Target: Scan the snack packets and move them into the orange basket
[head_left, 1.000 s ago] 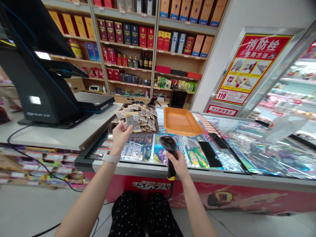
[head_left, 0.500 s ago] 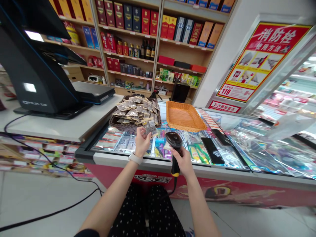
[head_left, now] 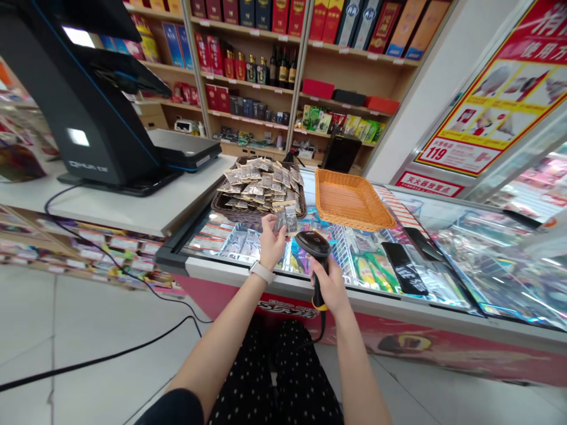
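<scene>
My left hand (head_left: 271, 242) pinches a small clear packet (head_left: 287, 218) with dark contents, at the front edge of a dark brown wicker basket (head_left: 224, 208). That basket is heaped with similar packets (head_left: 261, 184). Wrapped round the handle of a black barcode scanner (head_left: 313, 243) with a yellow base is my right hand (head_left: 329, 282). The scanner's head points up and toward the packet, a short gap from it. Both hands are over the glass top of a freezer (head_left: 349, 251).
An orange wicker tray (head_left: 354, 200) rests on the glass, right of the basket. Two phones (head_left: 404, 268) lie near it. At left, a black register scale (head_left: 106, 136) stands on a white counter (head_left: 133, 209). A black cable (head_left: 128, 274) hangs down to the floor.
The camera view has turned, so the scene sits further right, with shelves higher. The packet is now held flatter and more face-on above the scanner. Both hands keep their hold.
</scene>
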The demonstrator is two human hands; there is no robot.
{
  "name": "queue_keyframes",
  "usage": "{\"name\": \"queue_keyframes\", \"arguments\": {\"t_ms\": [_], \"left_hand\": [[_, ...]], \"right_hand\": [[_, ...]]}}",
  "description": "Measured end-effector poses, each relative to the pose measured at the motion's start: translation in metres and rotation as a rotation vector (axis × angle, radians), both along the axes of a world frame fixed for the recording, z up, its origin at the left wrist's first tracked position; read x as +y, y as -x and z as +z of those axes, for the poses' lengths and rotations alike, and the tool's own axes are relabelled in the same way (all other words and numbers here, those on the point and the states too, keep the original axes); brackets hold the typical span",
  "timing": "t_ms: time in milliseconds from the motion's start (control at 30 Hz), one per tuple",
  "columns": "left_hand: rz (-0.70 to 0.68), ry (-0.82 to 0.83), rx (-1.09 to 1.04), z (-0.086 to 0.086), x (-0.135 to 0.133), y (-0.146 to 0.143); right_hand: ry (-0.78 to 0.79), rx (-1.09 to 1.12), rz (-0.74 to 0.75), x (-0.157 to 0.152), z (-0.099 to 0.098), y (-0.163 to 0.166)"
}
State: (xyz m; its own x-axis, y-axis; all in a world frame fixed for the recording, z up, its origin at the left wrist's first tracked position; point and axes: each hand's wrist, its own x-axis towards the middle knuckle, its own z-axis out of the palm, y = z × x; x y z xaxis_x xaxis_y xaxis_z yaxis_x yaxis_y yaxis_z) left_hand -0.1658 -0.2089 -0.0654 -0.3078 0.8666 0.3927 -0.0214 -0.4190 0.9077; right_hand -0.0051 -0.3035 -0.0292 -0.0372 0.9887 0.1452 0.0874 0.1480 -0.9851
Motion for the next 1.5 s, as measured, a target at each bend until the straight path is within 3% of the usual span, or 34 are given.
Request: {"name": "queue_keyframes", "arguments": {"t_ms": [333,1000,1500], "left_hand": [[0.05,-0.054,0.063,0.006,-0.006,-0.003],[0.133,-0.071,0.118,0.006,-0.007,-0.002],[0.175,-0.079,0.16,0.007,-0.005,-0.002]], "right_hand": [[-0.022,-0.155,-0.059,0.001,-0.006,0.001],[0.003,-0.179,-0.015,-0.01,0.007,0.001],[0.013,-0.2,0.01,-0.007,0.004,-0.003]]}}
